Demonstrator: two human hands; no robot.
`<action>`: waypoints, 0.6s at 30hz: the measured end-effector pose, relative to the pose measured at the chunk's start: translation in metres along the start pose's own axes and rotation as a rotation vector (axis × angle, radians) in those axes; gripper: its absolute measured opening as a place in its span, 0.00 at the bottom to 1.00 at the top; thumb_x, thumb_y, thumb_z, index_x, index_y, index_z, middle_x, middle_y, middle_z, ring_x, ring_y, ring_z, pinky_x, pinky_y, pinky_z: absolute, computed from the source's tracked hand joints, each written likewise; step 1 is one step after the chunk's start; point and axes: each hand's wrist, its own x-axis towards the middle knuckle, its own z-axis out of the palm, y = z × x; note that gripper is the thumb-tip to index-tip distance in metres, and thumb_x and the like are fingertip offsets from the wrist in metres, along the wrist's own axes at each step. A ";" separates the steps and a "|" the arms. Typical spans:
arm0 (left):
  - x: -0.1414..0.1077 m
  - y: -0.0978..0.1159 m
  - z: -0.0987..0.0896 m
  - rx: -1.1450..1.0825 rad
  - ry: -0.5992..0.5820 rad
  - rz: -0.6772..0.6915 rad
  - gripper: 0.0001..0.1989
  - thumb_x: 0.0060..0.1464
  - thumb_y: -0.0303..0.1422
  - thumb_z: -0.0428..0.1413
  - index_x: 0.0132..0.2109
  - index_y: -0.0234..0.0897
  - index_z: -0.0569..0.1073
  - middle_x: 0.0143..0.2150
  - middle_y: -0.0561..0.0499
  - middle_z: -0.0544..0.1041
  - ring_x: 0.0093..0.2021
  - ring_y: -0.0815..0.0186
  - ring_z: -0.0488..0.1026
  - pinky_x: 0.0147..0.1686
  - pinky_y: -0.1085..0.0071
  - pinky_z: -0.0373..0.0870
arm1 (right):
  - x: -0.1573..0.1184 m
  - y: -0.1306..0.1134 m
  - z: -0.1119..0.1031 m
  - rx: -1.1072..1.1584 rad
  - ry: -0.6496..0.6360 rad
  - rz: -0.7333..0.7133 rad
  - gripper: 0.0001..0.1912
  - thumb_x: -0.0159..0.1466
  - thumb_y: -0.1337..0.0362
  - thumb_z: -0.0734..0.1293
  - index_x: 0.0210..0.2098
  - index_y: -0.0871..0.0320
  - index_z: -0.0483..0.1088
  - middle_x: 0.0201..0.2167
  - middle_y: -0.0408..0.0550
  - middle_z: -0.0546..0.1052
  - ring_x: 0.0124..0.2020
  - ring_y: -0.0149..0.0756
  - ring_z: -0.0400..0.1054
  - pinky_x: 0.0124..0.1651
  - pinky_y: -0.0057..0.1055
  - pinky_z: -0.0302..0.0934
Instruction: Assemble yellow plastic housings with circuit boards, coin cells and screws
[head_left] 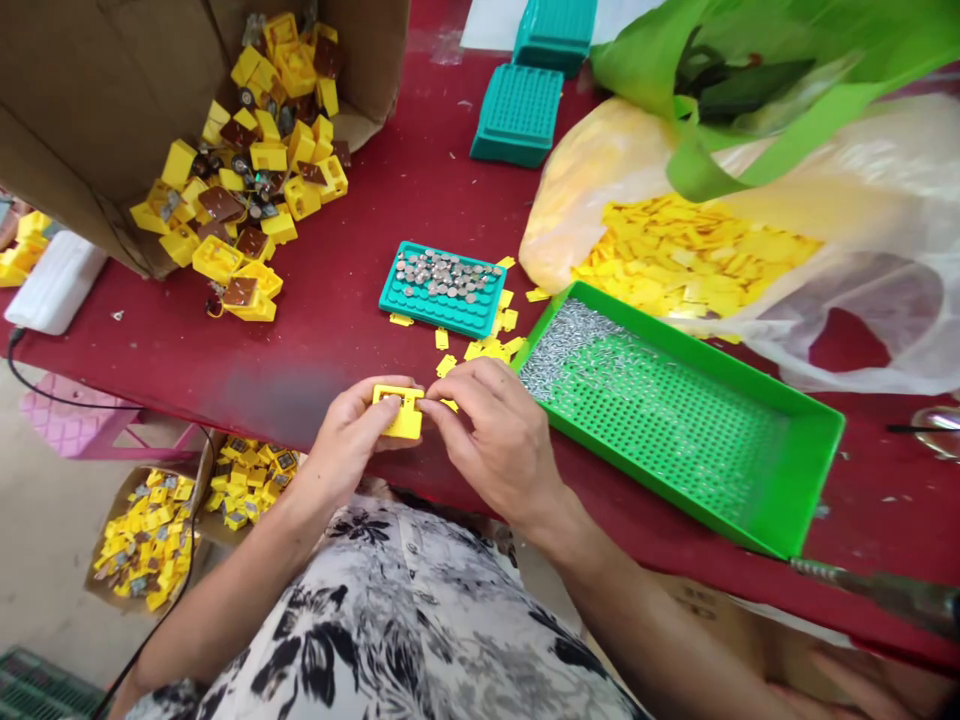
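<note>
My left hand (341,440) is closed around a small yellow plastic case (403,423), its thumb lying over the opening in the top. The thumb and fingertips of my right hand (499,440) are pinched together at the case's right edge. Whatever sits between those fingertips is too small to make out. Just beyond the hands lie loose flat yellow pieces (487,349). Behind them is a small teal tray (439,318) with silver button cells (450,278) on it. To the right of my right hand, a green tray (806,470) holds many small metal screws (570,345).
A tipped cardboard box (90,110) spills yellow cases (277,155) at the left. A plastic bag of yellow pieces (690,260) and a green bag (720,170) lie right. Teal blocks (517,110) stand behind. A dark tool (892,590) juts in beside the green tray.
</note>
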 end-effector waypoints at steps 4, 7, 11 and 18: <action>0.004 0.001 -0.001 -0.035 -0.028 -0.014 0.10 0.51 0.33 0.61 0.42 0.35 0.78 0.40 0.47 0.80 0.36 0.65 0.77 0.34 0.70 0.78 | 0.001 0.005 -0.005 0.095 0.045 0.126 0.08 0.66 0.66 0.64 0.30 0.55 0.70 0.30 0.46 0.74 0.33 0.36 0.68 0.37 0.35 0.62; 0.007 0.004 -0.006 -0.048 -0.050 -0.043 0.12 0.51 0.32 0.60 0.44 0.34 0.76 0.46 0.44 0.80 0.38 0.60 0.80 0.34 0.69 0.78 | -0.002 0.016 -0.018 0.035 0.090 0.173 0.06 0.66 0.66 0.65 0.33 0.55 0.72 0.32 0.46 0.75 0.35 0.36 0.69 0.38 0.36 0.62; 0.008 0.011 -0.013 -0.025 -0.019 -0.036 0.14 0.51 0.32 0.60 0.46 0.34 0.74 0.44 0.43 0.82 0.38 0.59 0.81 0.32 0.70 0.78 | -0.017 0.028 -0.024 -0.185 -0.033 0.066 0.08 0.67 0.67 0.63 0.34 0.58 0.74 0.32 0.50 0.75 0.36 0.39 0.65 0.40 0.38 0.59; 0.007 0.013 -0.018 0.016 0.023 -0.011 0.16 0.50 0.33 0.61 0.47 0.35 0.75 0.44 0.44 0.82 0.39 0.59 0.81 0.32 0.70 0.77 | -0.029 0.018 0.000 -0.384 -0.162 0.102 0.06 0.65 0.67 0.65 0.33 0.59 0.74 0.33 0.53 0.74 0.37 0.43 0.58 0.37 0.40 0.50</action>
